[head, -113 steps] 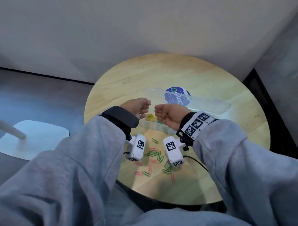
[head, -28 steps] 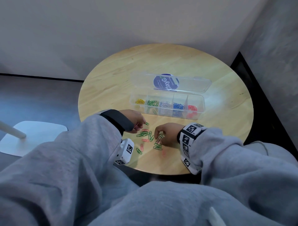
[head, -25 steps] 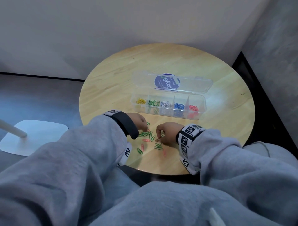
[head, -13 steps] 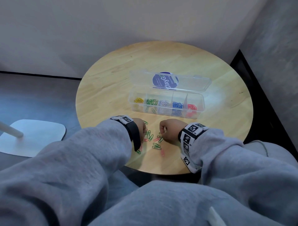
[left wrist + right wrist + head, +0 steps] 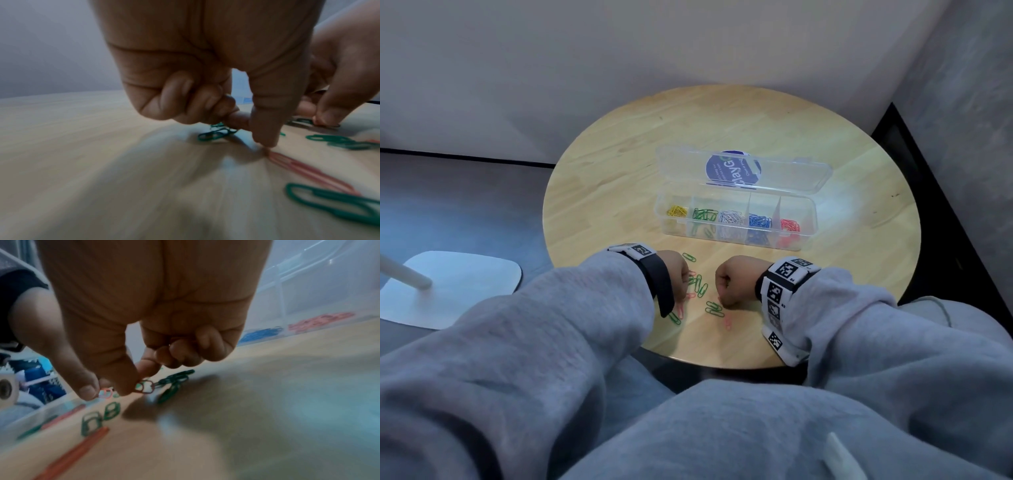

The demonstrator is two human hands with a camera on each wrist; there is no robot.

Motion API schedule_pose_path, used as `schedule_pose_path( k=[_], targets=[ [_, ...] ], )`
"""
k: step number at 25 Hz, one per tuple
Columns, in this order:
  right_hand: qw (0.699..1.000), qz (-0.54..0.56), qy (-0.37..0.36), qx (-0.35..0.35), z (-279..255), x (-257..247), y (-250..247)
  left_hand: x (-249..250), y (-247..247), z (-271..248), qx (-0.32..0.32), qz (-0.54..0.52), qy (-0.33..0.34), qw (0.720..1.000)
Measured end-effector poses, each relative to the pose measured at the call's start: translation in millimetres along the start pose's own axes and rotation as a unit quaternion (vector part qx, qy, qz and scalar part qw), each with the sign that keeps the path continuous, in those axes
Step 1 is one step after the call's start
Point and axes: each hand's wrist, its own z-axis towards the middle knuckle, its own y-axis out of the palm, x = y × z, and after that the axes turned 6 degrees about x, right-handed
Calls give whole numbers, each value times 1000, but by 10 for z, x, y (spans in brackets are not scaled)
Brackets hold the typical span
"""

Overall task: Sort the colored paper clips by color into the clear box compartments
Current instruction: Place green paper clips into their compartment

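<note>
The clear box (image 5: 736,236) lies open mid-table with yellow, green, white, blue and red clips in separate compartments. Loose green and pink paper clips (image 5: 702,291) are scattered on the table in front of it, between my hands. My left hand (image 5: 676,277) is down on the left of the pile. Its curled fingers (image 5: 185,100) hold green clips (image 5: 216,133), and its thumb tip touches the end of a pink clip (image 5: 298,168). My right hand (image 5: 732,281) pinches a clip (image 5: 145,387) between thumb and forefinger, with green clips (image 5: 176,378) right beside it.
The box lid (image 5: 743,168), with a round blue sticker, lies open flat behind the box. The round wooden table (image 5: 619,192) stands in a wall corner. A white lamp base (image 5: 448,287) rests on the floor to the left.
The hands came from above the box down to the loose clips. Over the last second both curled into pinches over the pile, and the left wrist turned inward.
</note>
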Motion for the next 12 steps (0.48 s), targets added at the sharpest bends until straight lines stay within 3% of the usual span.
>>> schedule_pose_path(
  k=[4,7,9,12],
  targets=[
    [979,199,41,-25,-64,124,-78,-1,-80,-72,13,-53,-6,998],
    [920,383,60,-59,-70,213,-85,-73,-202,-137,-14,-193,10,981],
    [894,433,83,-78,-74,221,-83,-96,-250,-177,-14,-290,18,957],
    [892,428,109,-100,-89,187,-68,-36,-256,-200,-17,-348,-43,936]
  ],
)
